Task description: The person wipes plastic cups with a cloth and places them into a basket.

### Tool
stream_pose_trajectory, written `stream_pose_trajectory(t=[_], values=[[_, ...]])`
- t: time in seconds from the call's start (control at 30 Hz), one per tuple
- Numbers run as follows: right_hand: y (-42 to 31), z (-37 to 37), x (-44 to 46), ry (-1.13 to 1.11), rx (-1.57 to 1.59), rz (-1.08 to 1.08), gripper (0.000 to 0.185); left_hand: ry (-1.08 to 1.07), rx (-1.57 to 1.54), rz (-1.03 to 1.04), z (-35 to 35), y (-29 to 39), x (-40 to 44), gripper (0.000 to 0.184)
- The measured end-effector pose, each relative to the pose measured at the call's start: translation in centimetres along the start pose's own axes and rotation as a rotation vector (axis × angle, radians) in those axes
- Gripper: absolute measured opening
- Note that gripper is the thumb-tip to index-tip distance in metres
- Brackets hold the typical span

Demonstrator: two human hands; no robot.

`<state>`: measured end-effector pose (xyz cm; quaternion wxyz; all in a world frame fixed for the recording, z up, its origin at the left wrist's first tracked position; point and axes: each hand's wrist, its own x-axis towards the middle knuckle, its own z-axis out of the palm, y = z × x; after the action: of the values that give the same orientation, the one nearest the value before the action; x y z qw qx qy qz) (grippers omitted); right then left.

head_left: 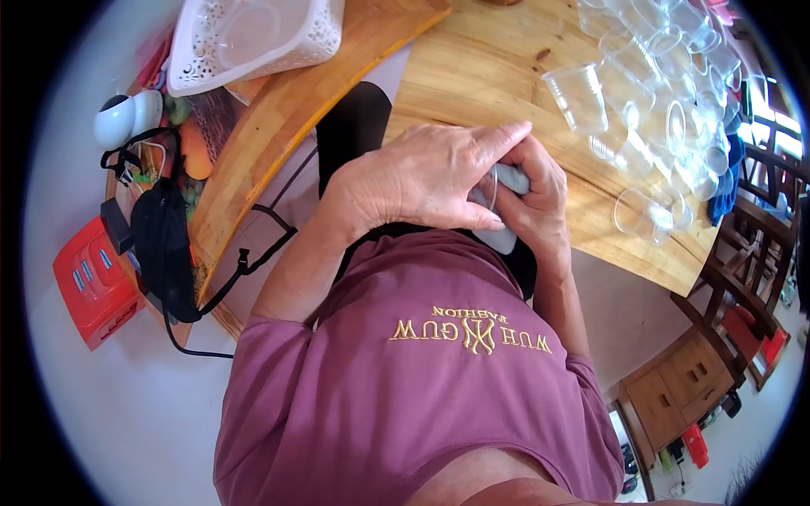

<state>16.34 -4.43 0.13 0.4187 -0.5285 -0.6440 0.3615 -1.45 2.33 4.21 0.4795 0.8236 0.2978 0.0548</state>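
Observation:
My left hand point(413, 179) curves palm-down around a clear plastic cup point(493, 192), mostly hidden; only a bit of its curved rim shows. Against it, my right hand point(540, 194) grips a light grey cloth point(510, 179), with fingers bent at the cup's mouth. A paler end of the cloth hangs below the right fingers. Both hands meet in front of my body, at the near edge of the wooden table point(472, 76). Many clear plastic cups point(578, 94) lie heaped on the table's right side, some upright and others tipped over.
A white perforated plastic basket point(312, 38) rests on a curved wooden surface point(278, 126) at the upper left. Beside it are a black bag point(160, 240) with a trailing strap and a white round device point(118, 122). A red box point(94, 282) lies lower left. Wooden chairs point(742, 287) stand right.

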Motion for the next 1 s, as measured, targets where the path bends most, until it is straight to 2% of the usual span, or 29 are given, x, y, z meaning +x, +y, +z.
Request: stream_pose_trajectory(t=[0.17, 0.23, 0.37, 0.43, 0.5, 0.57, 0.63, 0.7, 0.77, 0.83, 0.93, 1.0], values=[[0.2, 0.0, -0.3, 0.084, 0.028, -0.013, 0.026, 0.015, 0.072, -0.100, -0.9, 0.1, -0.9, 0.089], [0.2, 0.0, -0.2, 0.115, 0.028, 0.014, 0.025, 0.220, 0.182, 0.055, -1.1, -0.5, -1.8, 0.088], [-0.1, 0.1, -0.1, 0.130, 0.049, 0.013, 0.023, 0.197, 0.171, -0.042, -3.3, 1.2, -3.6, 0.090], [-0.1, 0.1, -0.1, 0.122, 0.040, 0.011, 0.022, 0.308, 0.072, 0.090, -4.1, 1.7, -4.2, 0.095], [-0.1, 0.1, -0.1, 0.116, 0.042, 0.011, 0.022, 0.315, 0.057, 0.103, -5.0, 2.3, -4.7, 0.096], [-0.1, 0.0, -0.1, 0.111, 0.041, 0.014, 0.021, 0.482, 0.006, 0.231, -5.5, 2.5, -4.9, 0.095], [-0.1, 0.0, -0.1, 0.102, 0.023, 0.037, 0.021, 0.506, -0.051, 0.271, -6.2, 2.8, -5.2, 0.096], [0.0, 0.1, -0.1, 0.102, 0.020, 0.033, 0.021, 0.703, -0.172, 0.357, -6.9, 2.4, -5.3, 0.096], [-0.1, 0.0, -0.1, 0.099, 0.014, 0.035, 0.021, 0.765, -0.172, 0.360, -8.0, 1.7, -5.7, 0.091], [-0.1, 0.0, -0.1, 0.095, 0.016, 0.028, 0.021, 0.949, -0.154, 0.489, -9.7, 0.4, -5.8, 0.083], [-0.2, 0.0, -0.1, 0.088, 0.015, 0.028, 0.016, 1.004, -0.151, 0.492, -12.2, -0.8, -6.3, 0.073], [-0.3, 0.0, -0.1, 0.087, 0.013, 0.036, 0.016, 1.123, -0.067, 0.462, -13.5, -1.3, -5.9, 0.065]])
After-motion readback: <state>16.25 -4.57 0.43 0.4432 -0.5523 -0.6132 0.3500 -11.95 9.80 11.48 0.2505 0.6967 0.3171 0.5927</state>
